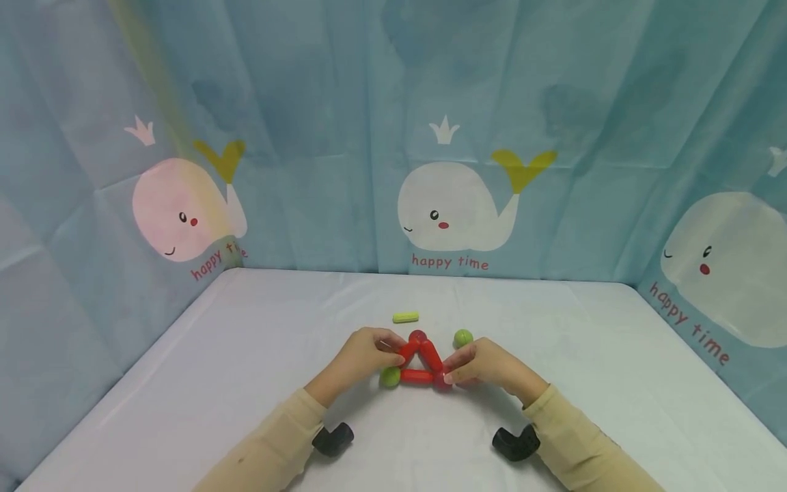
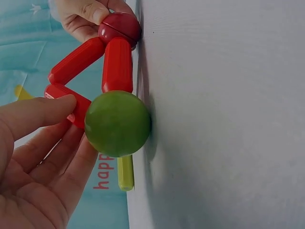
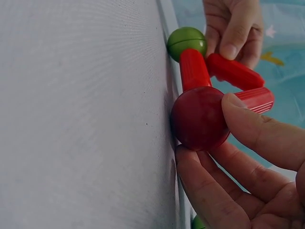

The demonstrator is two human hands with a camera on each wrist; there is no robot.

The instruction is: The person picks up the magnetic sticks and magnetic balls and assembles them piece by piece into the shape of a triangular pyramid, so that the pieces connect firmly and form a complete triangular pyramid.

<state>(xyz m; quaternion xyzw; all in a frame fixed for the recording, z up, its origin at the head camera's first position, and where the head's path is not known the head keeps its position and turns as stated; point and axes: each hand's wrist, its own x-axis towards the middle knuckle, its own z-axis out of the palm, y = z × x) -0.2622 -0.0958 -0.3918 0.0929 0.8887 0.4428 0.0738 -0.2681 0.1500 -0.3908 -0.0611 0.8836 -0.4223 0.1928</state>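
Observation:
Three red rods form a triangle on the table, with a red ball (image 1: 418,336) at the far corner, a green ball (image 1: 390,376) at the near left and another red ball (image 3: 200,118) at the near right. My left hand (image 1: 367,357) pinches the left red rod (image 1: 408,351) between thumb and fingers, just above the green ball. With thumb and fingertips, my right hand (image 1: 488,367) grips the near right red ball. The near rod (image 1: 417,376) joins the green and red balls, and the right rod (image 1: 432,355) slants up to the far corner.
A yellow-green rod (image 1: 406,317) lies beyond the triangle. A second green ball (image 1: 463,337) sits behind my right hand. Under that hand shows part of a reddish thing (image 1: 468,384), mostly hidden. A blue whale-print curtain (image 1: 344,205) hangs behind the white table (image 1: 184,383).

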